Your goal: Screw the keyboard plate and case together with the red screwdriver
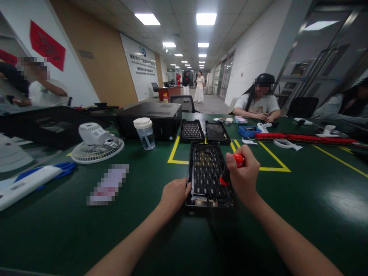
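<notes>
In front of me on the green table lies a black rectangular housing (205, 168), open at the top, with rows of small dark reflector-like cells inside. Wires and small parts show at its near end. My left hand (174, 194) grips the housing's left edge near the bottom corner. My right hand (245, 172) is closed around a red-and-black screwdriver (225, 177), held tilted with its lower end over the right side of the housing. The screwdriver's tip is too dark to make out, so I cannot tell whether it touches a screw.
Behind the housing are two similar black parts (192, 130) (217, 131). A lidded cup (146, 134), a white fan (97, 143) and a large black box (149, 115) stand left. A blue tray (248, 131) lies farther right. Other people sit around the table.
</notes>
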`<control>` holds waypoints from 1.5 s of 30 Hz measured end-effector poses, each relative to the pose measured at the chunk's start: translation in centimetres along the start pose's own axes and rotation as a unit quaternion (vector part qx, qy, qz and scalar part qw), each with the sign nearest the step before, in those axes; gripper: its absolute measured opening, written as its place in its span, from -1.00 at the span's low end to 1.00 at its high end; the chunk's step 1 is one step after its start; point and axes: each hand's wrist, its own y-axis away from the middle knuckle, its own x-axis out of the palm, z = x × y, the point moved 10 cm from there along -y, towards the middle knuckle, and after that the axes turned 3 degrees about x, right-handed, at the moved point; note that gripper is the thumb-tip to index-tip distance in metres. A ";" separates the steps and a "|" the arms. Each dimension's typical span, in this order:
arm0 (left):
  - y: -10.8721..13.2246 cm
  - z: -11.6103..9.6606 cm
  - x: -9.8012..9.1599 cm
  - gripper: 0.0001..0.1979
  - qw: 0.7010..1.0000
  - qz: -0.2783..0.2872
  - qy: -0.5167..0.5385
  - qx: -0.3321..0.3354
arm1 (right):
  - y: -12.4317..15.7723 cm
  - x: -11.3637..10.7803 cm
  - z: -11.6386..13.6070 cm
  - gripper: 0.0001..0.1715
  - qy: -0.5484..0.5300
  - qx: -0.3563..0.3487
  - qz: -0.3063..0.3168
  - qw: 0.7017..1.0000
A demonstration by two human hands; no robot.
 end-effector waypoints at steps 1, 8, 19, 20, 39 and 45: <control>0.0 0.0 0.0 -0.64 1.000 -0.001 -0.001 0.000 | 0.1 0.0 0.1 -0.58 -0.002 -0.002 0.000 1.000; -0.1 0.1 0.3 -0.63 1.000 -0.003 -0.006 0.003 | 0.6 0.0 0.3 -0.57 -0.021 -0.028 -0.014 0.999; 0.1 0.1 0.0 -0.64 1.000 0.001 -0.005 0.005 | -0.3 1.9 -0.2 -0.59 -0.121 0.009 0.098 0.988; 0.2 0.1 0.0 -0.64 1.000 0.000 -0.005 0.006 | -0.5 2.4 0.0 -0.60 -0.126 0.007 0.137 0.983; 0.0 -0.1 0.1 -0.64 1.000 -0.002 -0.003 0.001 | 0.7 8.3 0.3 -0.69 -0.580 0.150 0.471 0.648; 0.0 -0.2 0.1 -0.63 1.000 -0.014 -0.003 0.010 | 1.0 8.3 0.0 -0.68 -0.619 0.143 0.480 0.605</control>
